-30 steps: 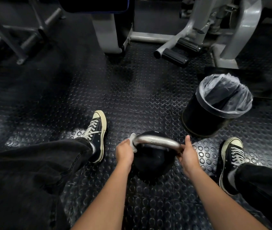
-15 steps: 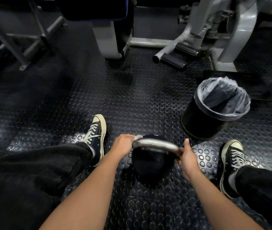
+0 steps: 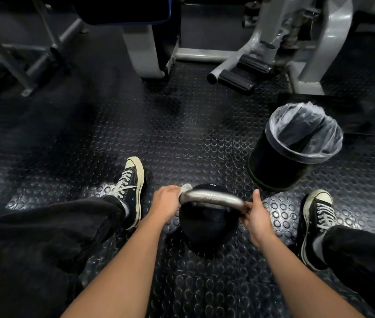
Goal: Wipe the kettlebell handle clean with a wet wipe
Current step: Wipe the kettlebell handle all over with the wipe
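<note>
A black kettlebell (image 3: 207, 226) stands on the studded rubber floor between my feet. Its silver handle (image 3: 211, 198) arches across the top. My left hand (image 3: 166, 201) is closed around a white wet wipe (image 3: 185, 188) and presses it against the left end of the handle; only a corner of the wipe shows past my fingers. My right hand (image 3: 256, 216) grips the right end of the handle, thumb pointing up.
A black bin (image 3: 280, 166) with a clear plastic liner stands on the floor to the right, just beyond the kettlebell. My two black sneakers (image 3: 131, 187) (image 3: 317, 216) flank the kettlebell. Grey gym machine frames (image 3: 246, 65) and a rack (image 3: 21, 53) line the far side.
My left hand with the wipe has rolled over the top of the handle's left end and now covers most of the wipe. The right hand has kept its grip.
</note>
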{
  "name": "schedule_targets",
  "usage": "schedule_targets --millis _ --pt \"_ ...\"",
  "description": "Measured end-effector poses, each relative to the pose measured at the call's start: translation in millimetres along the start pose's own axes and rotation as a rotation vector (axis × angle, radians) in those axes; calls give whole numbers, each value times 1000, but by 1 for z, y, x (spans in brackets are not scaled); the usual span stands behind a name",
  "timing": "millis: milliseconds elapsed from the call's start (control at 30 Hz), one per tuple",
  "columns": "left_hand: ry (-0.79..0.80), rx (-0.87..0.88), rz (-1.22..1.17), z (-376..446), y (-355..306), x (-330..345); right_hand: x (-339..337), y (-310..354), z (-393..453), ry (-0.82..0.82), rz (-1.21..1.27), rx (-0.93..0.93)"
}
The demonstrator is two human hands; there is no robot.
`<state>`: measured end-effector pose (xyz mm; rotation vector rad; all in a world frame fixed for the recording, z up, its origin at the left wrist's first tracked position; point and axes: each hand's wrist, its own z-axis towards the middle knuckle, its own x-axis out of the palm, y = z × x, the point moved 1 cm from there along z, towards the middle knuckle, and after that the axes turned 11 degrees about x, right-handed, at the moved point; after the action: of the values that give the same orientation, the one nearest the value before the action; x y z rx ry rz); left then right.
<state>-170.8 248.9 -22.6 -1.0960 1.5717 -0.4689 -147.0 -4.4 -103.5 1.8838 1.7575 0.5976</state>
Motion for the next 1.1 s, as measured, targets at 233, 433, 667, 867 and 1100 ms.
schedule_targets --millis 233,433,667,867,1100 --pt "80 -9 18 8 -1 -9 0 3 -3 1 7 5" --pt "100 -32 5 12 0 -8 -3 -4 7 -34 -22 20" --pt "-11 -44 -65 -3 5 0 -1 -2 3 -8 -1 5" --pt "-144 -43 -86 -23 -2 10 -1 -2 3 -23 -9 11" --pt "-192 -29 -81 -29 -6 14 1 -3 5 -51 -5 33"
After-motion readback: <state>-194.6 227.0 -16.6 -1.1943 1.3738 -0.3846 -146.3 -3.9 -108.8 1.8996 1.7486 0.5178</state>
